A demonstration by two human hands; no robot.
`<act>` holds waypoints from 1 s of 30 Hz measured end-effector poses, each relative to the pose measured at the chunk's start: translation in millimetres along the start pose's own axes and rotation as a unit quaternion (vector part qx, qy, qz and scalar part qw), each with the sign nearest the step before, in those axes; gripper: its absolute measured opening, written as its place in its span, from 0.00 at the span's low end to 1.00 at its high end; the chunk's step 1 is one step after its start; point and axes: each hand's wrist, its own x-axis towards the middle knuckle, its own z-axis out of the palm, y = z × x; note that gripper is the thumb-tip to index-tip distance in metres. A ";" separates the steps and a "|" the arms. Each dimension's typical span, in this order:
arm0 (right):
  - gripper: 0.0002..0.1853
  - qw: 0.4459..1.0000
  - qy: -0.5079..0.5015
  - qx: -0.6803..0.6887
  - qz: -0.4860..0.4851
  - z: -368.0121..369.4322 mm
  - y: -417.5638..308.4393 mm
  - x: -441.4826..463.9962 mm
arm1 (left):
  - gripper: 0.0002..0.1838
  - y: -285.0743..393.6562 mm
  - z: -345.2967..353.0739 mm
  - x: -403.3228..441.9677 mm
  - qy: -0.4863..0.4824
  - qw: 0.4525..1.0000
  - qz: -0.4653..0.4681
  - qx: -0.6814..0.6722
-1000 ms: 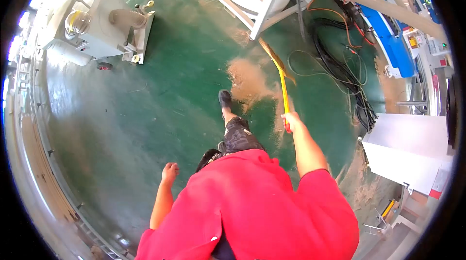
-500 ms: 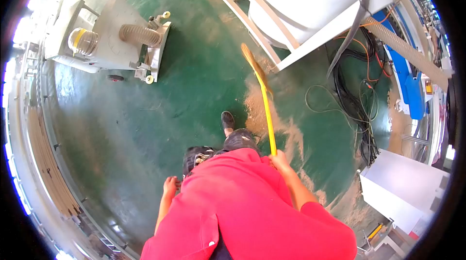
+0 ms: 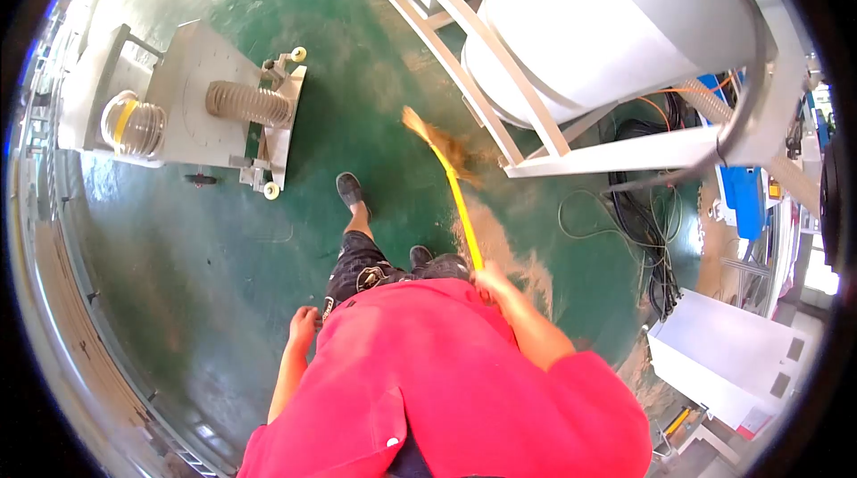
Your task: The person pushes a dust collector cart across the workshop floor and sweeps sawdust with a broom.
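Observation:
My right hand (image 3: 489, 282) is closed round the upper end of the yellow handle of a broom (image 3: 460, 210), in front of my red shirt. The broom slants forward and to the left, its straw-coloured bristles (image 3: 437, 146) low over the green floor. Beside and below the bristles lies a patch of brown dust (image 3: 504, 250). My left hand (image 3: 304, 323) hangs by my left thigh with its fingers curled; whether it holds anything is too small to tell.
A wheeled grey machine (image 3: 201, 76) with ribbed hoses stands at the upper left. A white frame (image 3: 616, 157) with a large white tank (image 3: 598, 32) fills the upper right. Black cables (image 3: 647, 255) and a white cabinet (image 3: 728, 353) are at the right.
The broom and my right hand have moved left and closer to my body. My left foot has stepped forward, and the tank and frame now fill more of the view.

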 end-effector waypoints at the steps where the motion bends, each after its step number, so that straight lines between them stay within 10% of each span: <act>1: 0.05 1.000 0.004 -0.023 -0.005 6.9 -13.8 -12.7 | 0.15 -3.3 -10.8 16.8 -0.009 0.999 0.012 0.040; 3: 0.10 0.997 0.013 -0.036 -0.072 22.6 -40.5 2.1 | 0.16 -53.3 -35.6 87.6 -0.032 0.986 0.054 0.154; 7: 0.18 0.986 0.065 -0.053 -0.146 52.8 -193.2 47.9 | 0.14 -12.0 -90.4 141.0 -0.073 0.993 -0.084 -0.031; 11: 0.18 0.970 0.146 -0.061 -0.184 85.6 -382.3 152.7 | 0.13 140.3 -152.7 153.1 -0.014 0.994 -0.061 -0.085; 17: 0.20 0.900 0.296 -0.243 -0.210 116.5 -541.1 323.1 | 0.13 191.7 -196.9 177.7 0.027 0.997 -0.039 -0.061; 24: 0.21 0.902 0.268 -0.289 -0.177 78.7 -409.8 315.0 | 0.14 98.5 -196.2 187.2 -0.044 0.981 -0.187 0.012; 30: 0.26 0.927 0.211 -0.311 -0.021 68.6 -203.6 93.8 | 0.15 106.9 -184.6 225.3 -0.090 0.989 -0.119 0.001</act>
